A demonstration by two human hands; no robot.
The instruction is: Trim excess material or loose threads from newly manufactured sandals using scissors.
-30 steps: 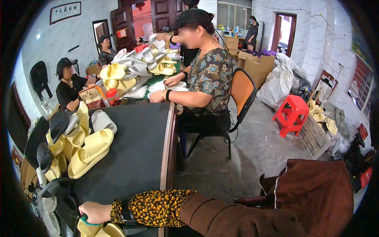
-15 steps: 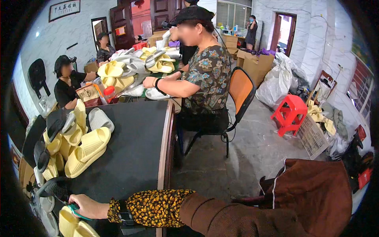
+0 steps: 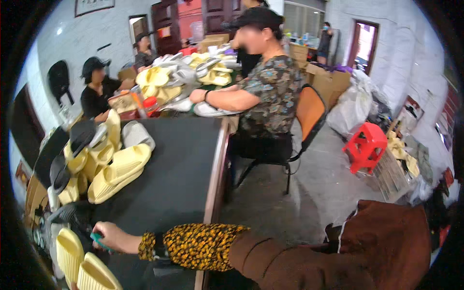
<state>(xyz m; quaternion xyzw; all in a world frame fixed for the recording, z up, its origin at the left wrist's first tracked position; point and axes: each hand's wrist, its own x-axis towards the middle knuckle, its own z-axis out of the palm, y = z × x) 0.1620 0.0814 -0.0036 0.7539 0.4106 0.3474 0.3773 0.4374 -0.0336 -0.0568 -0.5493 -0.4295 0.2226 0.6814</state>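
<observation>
My right hand (image 3: 116, 237) reaches in from the right, over the near left part of the dark table. Its fingers are closed round a small tool with a teal handle (image 3: 98, 238); its working end is hard to make out. Just left of it is a pair of pale yellow slippers, one slipper (image 3: 70, 253) tilted up beside the other slipper (image 3: 98, 274), at the lower edge. Between them, a sliver of skin at the frame edge looks like my left hand (image 3: 74, 286); its fingers are almost wholly cut off. A dark mesh slipper (image 3: 75, 216) lies beyond the pair.
Yellow, grey and black slippers (image 3: 118, 169) are piled on the table's left side. Beyond the dark tabletop (image 3: 183, 169), a co-worker (image 3: 270, 92) sits handling a light slipper at another heaped table. A red stool (image 3: 366, 147) and brown cloth (image 3: 386, 237) are at right.
The view has shifted, so the room sits further right. The near yellow slipper pair has risen and tilted up beside my right hand, which still grips the teal-handled tool.
</observation>
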